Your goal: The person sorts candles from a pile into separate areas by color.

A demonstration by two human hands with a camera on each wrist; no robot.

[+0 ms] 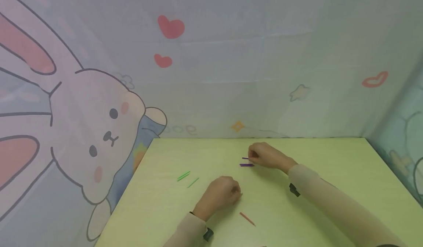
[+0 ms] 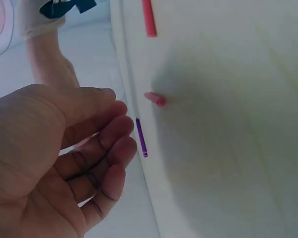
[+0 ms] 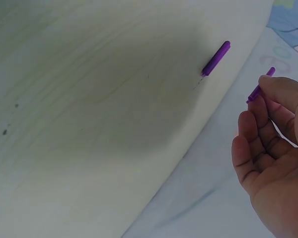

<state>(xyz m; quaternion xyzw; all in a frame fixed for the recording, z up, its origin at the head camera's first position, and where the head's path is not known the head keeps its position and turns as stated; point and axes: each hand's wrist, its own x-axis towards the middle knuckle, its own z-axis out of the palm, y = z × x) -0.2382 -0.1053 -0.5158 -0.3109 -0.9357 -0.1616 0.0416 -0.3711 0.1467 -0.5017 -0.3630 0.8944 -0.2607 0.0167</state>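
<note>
The right hand (image 1: 267,155) (image 3: 278,144) pinches a thin purple stick (image 1: 245,158) (image 3: 260,85) between thumb and forefinger. Just below it, other purple sticks (image 1: 246,165) (image 3: 216,58) lie close together on the table. Nearer the camera, the left hand (image 1: 222,192) (image 2: 64,148) hovers with fingers loosely bent and nothing visibly gripped. A short red piece (image 2: 155,99) shows just beyond its fingertips in the left wrist view, not touching them. One red stick (image 1: 247,218) lies on the table below and right of the left hand.
Several green sticks (image 1: 183,176) lie on the yellow-green table (image 1: 314,147) left of the left hand. Behind the table's far edge hangs a printed cloth (image 1: 231,92) with a rabbit and hearts. A second red stick piece (image 2: 149,18) appears at the top of the left wrist view.
</note>
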